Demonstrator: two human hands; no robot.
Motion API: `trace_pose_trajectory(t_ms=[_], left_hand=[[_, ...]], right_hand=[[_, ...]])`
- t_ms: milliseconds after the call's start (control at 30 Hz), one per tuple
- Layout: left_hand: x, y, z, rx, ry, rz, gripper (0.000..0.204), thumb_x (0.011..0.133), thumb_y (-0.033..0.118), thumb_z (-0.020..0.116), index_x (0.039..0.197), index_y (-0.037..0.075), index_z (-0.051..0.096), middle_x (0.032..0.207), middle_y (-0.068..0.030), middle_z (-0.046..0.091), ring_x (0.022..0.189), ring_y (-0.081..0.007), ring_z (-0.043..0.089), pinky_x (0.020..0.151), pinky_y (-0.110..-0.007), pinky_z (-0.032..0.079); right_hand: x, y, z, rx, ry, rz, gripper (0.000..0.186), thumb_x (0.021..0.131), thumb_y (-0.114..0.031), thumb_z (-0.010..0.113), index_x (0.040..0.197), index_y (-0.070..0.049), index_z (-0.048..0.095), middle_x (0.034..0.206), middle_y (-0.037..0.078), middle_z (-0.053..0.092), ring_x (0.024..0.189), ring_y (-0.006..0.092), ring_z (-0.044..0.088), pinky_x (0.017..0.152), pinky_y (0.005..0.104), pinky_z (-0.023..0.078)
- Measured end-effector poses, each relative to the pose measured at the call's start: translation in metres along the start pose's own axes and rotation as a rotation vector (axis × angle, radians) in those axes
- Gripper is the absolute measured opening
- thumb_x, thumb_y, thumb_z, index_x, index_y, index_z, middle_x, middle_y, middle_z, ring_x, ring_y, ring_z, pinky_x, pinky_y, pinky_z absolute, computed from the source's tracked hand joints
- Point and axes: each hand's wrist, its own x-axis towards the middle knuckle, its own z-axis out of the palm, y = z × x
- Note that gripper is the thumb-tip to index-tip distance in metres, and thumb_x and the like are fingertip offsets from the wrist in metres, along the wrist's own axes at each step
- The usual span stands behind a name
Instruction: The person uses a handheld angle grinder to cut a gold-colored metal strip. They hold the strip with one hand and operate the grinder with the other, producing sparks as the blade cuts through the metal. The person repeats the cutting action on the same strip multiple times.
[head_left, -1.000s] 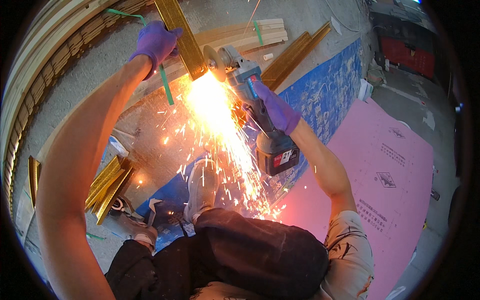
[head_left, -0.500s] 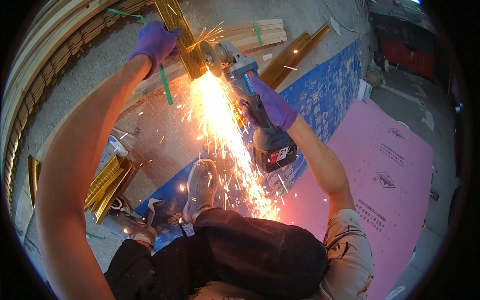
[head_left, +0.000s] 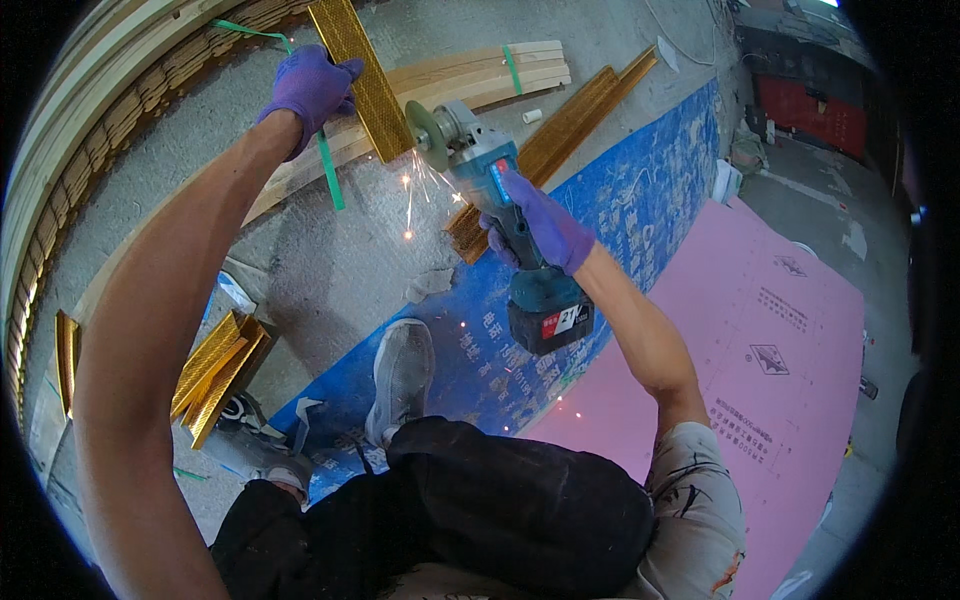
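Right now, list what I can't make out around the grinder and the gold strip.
Head view:
- Gold strip: far end, cut off by the top edge.
- Left hand: palm side, hidden by the back of the hand.
- Grinder: part of its grip, covered by the right hand.
- Pale wooden strips: a middle stretch, behind the gold strip.

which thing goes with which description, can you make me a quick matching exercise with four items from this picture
Things:
1. left hand
2. right hand
3. pink sheet
4. pale strips

Descriptions:
A. spread out at the right of the picture
B. wrapped by a green tie
C. gripping the angle grinder
D. holding the gold strip

Right pairs: 1-D, 2-C, 3-A, 4-B
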Motion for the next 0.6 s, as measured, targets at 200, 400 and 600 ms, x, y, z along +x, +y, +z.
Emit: trace_pose_trajectory(t_ms=[200, 400, 600], left_hand=[[0.000, -0.002, 0.001, -0.010, 0.004, 0.002, 0.032, 0.098, 0.025, 0.071, 0.102, -0.007, 0.075, 0.082, -0.0150, 0.076, 0.067, -0.0211, 0.075, 0.065, -0.036, 0.063], [0.004, -0.006, 0.000, 0.009, -0.026, -0.001, 0.033, 0.100, 0.030, 0.072, 0.100, -0.003, 0.072, 0.082, -0.0082, 0.073, 0.063, -0.0134, 0.069, 0.060, -0.030, 0.059], [-0.002, 0.001, 0.000, -0.008, -0.028, -0.003, 0.034, 0.100, 0.031, 0.071, 0.101, -0.003, 0.073, 0.081, -0.0080, 0.072, 0.063, -0.0137, 0.069, 0.061, -0.030, 0.060]], right_hand=[[-0.015, 0.022, -0.013, 0.050, -0.064, 0.043, 0.076, 0.093, -0.077, 0.056, 0.100, -0.001, 0.065, 0.071, 0.009, 0.066, 0.055, 0.0187, 0.062, 0.051, 0.0329, 0.051], [-0.020, 0.029, -0.004, 0.016, -0.064, 0.072, 0.074, 0.096, -0.074, 0.053, 0.097, -0.002, 0.065, 0.069, 0.008, 0.065, 0.053, 0.0182, 0.061, 0.049, 0.0328, 0.050], [-0.018, 0.023, 0.009, -0.018, -0.078, 0.090, 0.073, 0.096, -0.073, 0.053, 0.099, -0.001, 0.064, 0.069, 0.008, 0.064, 0.053, 0.0187, 0.061, 0.048, 0.0326, 0.049]])
